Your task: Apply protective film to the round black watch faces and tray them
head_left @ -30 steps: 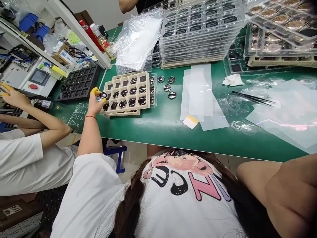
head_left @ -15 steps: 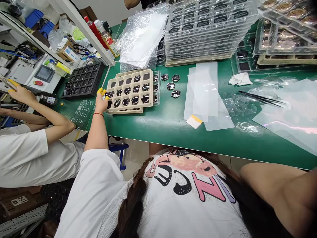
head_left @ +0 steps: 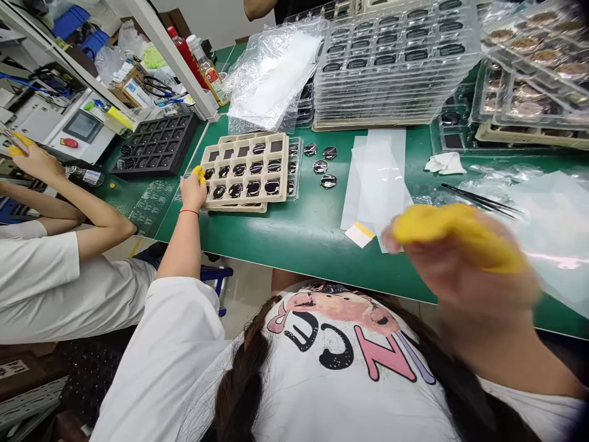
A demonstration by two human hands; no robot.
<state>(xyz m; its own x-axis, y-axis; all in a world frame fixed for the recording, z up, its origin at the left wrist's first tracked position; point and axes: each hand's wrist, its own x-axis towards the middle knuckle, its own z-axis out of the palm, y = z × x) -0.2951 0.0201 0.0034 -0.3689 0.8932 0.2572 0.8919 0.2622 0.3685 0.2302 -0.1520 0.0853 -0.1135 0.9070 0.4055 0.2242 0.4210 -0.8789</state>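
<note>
Maybe the left hand, fingers bent, could bump the tray just right of it and spill dark discs. The blurry right hand, half curled, could knock the tweezers past it. Can't tell if either holds anything.

Under bright, even light, the right hand blurs while glare streaks the translucent sheet.
</note>
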